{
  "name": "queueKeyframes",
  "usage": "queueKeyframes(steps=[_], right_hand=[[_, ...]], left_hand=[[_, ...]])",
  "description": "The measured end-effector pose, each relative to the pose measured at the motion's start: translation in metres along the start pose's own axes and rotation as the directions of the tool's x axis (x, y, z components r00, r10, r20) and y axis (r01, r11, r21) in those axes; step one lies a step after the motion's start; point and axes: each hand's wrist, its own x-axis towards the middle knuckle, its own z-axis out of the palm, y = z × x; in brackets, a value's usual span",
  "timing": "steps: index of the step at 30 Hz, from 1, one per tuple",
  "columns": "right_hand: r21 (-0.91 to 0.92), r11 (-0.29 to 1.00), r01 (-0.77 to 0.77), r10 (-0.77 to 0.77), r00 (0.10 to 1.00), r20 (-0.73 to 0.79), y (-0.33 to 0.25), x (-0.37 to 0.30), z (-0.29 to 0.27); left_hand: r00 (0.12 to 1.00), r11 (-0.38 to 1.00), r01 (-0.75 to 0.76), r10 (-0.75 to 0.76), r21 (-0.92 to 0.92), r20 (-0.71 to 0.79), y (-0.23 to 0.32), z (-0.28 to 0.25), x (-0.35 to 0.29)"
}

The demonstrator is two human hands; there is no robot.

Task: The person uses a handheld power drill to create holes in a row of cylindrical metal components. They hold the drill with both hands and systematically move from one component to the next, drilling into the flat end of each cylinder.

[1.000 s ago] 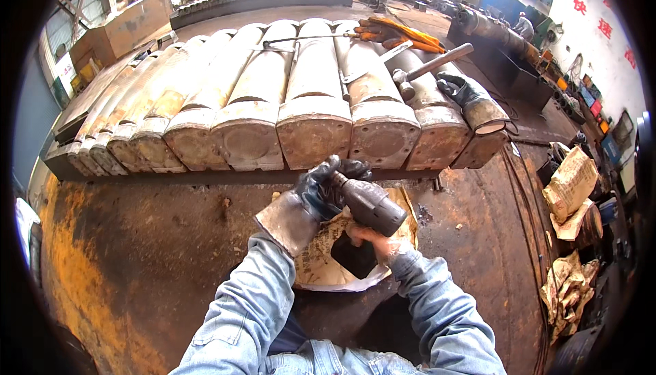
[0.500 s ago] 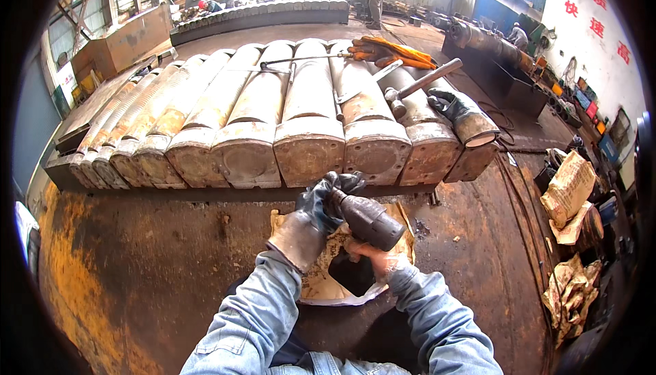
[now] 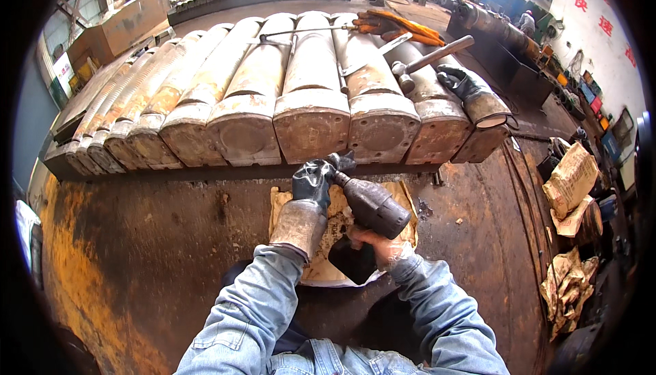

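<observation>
My right hand (image 3: 384, 247), in a thin see-through glove, is closed around the handle of a dark, grimy impact wrench (image 3: 372, 205). A black block, apparently its battery (image 3: 351, 260), hangs below the grip. At the tool's nose, my left hand (image 3: 311, 185) wears a black-coated work glove with a pale cuff and has its fingers closed there. Whether a socket sits under those fingers is hidden. The wrench points up and left, above a spread brown paper sack (image 3: 318, 269) in front of me.
Beyond my hands lies a row of heavy rusty metal cylinders (image 3: 311, 132) with square ends. On them rest a hammer (image 3: 437, 56), orange gloves (image 3: 400, 24), a long thin-handled tool (image 3: 301, 31) and a black work glove (image 3: 471, 91). Crumpled paper sacks (image 3: 568, 289) lie at right.
My view has tilted down slightly, so the cylinders sit higher in it. My left hand has turned more upright at the wrench's nose; my right hand keeps its grip.
</observation>
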Motion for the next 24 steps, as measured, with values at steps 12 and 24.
queueKeyframes(steps=[12,24], right_hand=[[-0.341,0.926,-0.164,0.157,0.986,-0.047,0.004,-0.009,-0.005],[-0.3,0.947,-0.116,0.099,0.992,-0.073,0.013,-0.012,0.034]], left_hand=[[0.973,0.893,0.228,-0.194,-0.389,0.125,0.009,0.01,-0.024],[0.961,0.944,0.272,-0.259,-0.184,0.095,0.013,-0.034,-0.022]])
